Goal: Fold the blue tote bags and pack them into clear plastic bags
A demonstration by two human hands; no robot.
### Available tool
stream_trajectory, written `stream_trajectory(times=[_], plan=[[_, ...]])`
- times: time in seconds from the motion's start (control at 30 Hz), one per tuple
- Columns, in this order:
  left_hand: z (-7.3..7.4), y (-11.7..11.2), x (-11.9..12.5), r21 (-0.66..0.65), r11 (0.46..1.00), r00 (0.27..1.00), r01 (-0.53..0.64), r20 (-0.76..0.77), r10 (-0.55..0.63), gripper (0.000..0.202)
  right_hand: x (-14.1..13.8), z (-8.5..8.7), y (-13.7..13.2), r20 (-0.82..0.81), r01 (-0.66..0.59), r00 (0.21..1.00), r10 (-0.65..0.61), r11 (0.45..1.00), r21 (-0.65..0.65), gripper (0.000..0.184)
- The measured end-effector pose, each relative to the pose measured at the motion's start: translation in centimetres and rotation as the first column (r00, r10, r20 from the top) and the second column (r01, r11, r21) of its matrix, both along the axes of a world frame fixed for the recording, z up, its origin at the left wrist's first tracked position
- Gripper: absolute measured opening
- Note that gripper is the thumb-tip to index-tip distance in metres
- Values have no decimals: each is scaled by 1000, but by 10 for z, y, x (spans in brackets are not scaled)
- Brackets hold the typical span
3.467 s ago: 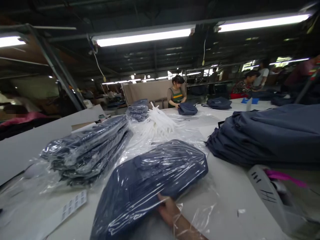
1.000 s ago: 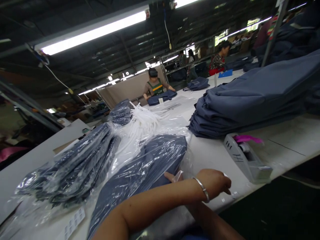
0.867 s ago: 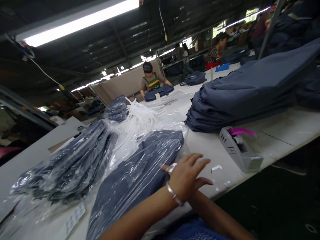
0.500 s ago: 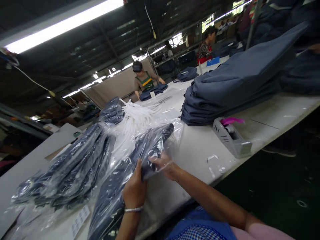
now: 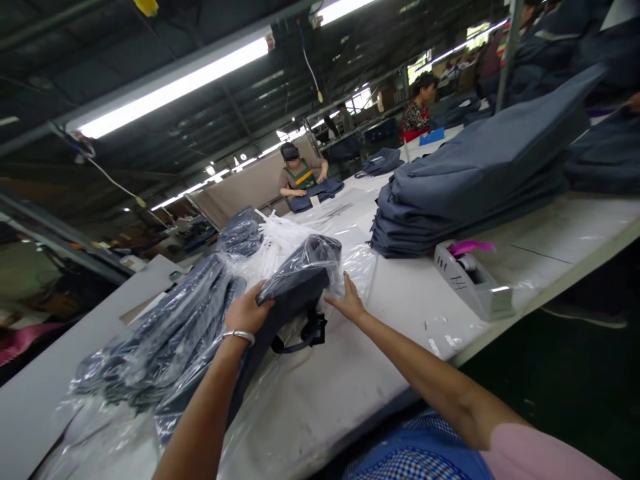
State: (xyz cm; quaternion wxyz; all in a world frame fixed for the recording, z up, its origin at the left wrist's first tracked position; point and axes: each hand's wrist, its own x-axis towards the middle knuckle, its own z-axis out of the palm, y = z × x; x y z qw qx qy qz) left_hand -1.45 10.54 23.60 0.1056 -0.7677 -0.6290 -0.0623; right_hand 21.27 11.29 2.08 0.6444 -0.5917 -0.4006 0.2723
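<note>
The bag (image 5: pixel 287 288) is navy, covered in clear film (image 5: pixel 306 257) and tilted over the table (image 5: pixel 325 393), black strap (image 5: pixel 315 328) showing underneath. The left hand (image 5: pixel 249 309) grasps its edge; the right hand (image 5: pixel 351 303) is spread beside it, contact indeterminable. Left: wrapped stack (image 5: pixel 167 330). Right: dispenser (image 5: pixel 470 285), unwrapped stack (image 5: pixel 465 187).

No words, brands or numbers readable. Grey dispenser (image 5: pixel 477 293), right part of counter (image 5: pixel 350 380): two groups of dark strokes (image 5: pixel 457 283) on its side, look hand-drawn; uprights with crossbars, H-like, meaning unclear. Pale tag (image 5: pixel 315 201) on far bag (image 5: pixel 327 190), before co-worker (image 5: pixel 303 175): too small to tell if printed.
</note>
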Motion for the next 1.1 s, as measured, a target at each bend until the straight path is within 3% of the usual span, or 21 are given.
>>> stream_trajectory(times=[0.1, 0.27, 0.37, 0.6, 0.77, 0.9, 1.1], plan=[[-1, -3, 0, 10, 1000, 1000, 3, 2, -3, 59, -11, -11, 20, -29, -34, 999, 31, 995, -98, 105], [-2, -4, -1, 29, 1000, 1000, 13, 9, -13, 55, 1, -36, 37, -112, -71, 992, 50, 977, -200, 52], [-3, 0, -2, 32, 999, 1000, -12, 24, 11, 55, 12, -44, 34, -133, -81, 990, 56, 978, -194, 44], [-2, 9, -3, 39, 998, 998, -51, 31, 50, 56, 10, -37, 28, -143, -52, 989, 38, 994, -97, 47], [-1, 8, -2, 50, 998, 999, -36, 38, 34, 52, 9, -33, 37, -285, -71, 957, 45, 994, -81, 20], [1, 11, -1, 93, 993, 996, -72, 59, 67, 51, 12, -34, 19, -437, -85, 898, 52, 995, -55, 28], [5, 21, -3, 107, 988, 991, -109, 85, 100, 51, 36, -30, -43, -539, -43, 841, 36, 999, 0, 43]])
